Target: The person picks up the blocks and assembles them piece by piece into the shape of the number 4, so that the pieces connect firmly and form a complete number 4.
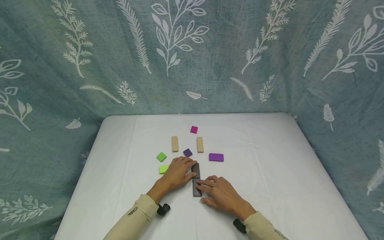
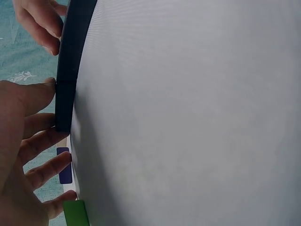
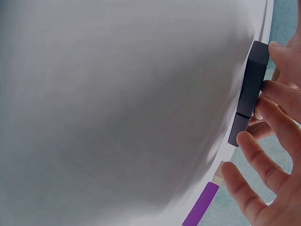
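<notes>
And here, middle of white table (image 1: pixel 264 173), two charcoal blocks lined up end to end! Left hand (image 1: pixel 177 171), fingers spread, thumb and fingertips touching far charcoal block (image 1: pixel 196 170). Right hand (image 1: pixel 222 194), grip spread too, fingertips resting on near charcoal block (image 1: pixel 197 193), thumb by its near end. Just beyond: dark purple block (image 1: pixel 187 152), set cornerwise. Lime block (image 1: pixel 163 169) partly behind left hand, green block (image 1: pixel 161 157) near it. Bright purple block (image 1: pixel 216 157) out right, magenta block (image 1: pixel 194 129) farthest away.

Hands (image 3: pixel 276 176) touch two dark blocks (image 3: pixel 250 89) lying end to end, a purple block (image 3: pixel 201 205) nearby.
</notes>
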Available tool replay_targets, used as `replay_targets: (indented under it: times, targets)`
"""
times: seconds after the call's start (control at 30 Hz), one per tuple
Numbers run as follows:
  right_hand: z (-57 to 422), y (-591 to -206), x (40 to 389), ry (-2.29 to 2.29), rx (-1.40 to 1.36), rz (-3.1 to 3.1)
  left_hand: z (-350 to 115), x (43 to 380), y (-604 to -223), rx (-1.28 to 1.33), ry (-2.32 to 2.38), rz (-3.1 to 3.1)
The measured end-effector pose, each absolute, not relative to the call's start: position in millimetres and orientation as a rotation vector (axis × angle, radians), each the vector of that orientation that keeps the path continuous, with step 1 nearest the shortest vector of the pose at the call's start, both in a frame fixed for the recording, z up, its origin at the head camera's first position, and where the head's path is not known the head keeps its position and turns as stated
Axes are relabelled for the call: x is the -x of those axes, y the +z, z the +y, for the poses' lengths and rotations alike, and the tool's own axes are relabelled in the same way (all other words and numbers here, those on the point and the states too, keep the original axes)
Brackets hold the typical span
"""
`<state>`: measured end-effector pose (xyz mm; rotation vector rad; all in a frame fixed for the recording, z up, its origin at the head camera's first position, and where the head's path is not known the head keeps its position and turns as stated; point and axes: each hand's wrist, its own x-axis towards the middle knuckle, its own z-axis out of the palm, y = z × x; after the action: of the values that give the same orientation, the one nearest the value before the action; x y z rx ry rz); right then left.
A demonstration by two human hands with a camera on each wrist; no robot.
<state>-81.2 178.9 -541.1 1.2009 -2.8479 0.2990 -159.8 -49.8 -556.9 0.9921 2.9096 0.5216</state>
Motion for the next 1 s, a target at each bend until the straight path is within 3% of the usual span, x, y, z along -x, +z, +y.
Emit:
replay_targets:
  times: [1.0]
  targets:
    - [177.1, -539.8, 80.3, 0.332, -1.202, -2.861, -53.0, 158.4, -559.8, -1.032, 0.535, 2.912]
